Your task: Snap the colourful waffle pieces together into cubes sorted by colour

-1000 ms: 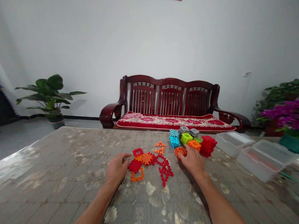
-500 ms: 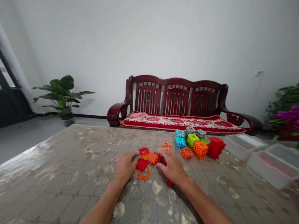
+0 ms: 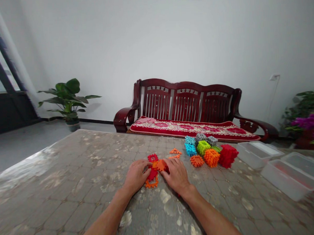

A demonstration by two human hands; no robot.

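Note:
A flat cluster of toothed, interlocking plastic tiles lies between my hands on the table. My left hand (image 3: pixel 137 175) is at its left side, thumb and fingers pinching the solid red tile (image 3: pixel 152 175). From the other side, my right hand (image 3: pixel 175 174) curls its fingers around the solid orange tile (image 3: pixel 161 165), which looks tilted; a red piece shows partly under the palm. A red frame tile (image 3: pixel 153 157) is at the far end of the cluster and an orange frame tile (image 3: pixel 152 183) at the near end. Orange triangular tiles (image 3: pixel 175 151) lie beyond my right fingertips.
Right of my hands stand stacks of blue tiles (image 3: pixel 190 149), green tiles (image 3: pixel 203 147), orange tiles (image 3: pixel 212 158) and red tiles (image 3: pixel 228 156), with grey ones behind. Clear plastic boxes (image 3: pixel 292 182) sit at the table's right. A wooden bench (image 3: pixel 186 95) stands past the far edge.
My right hand has moved slightly left, closing over the orange tile, which now looks tilted up. My left hand has shifted a little right and covers more of the red tile.

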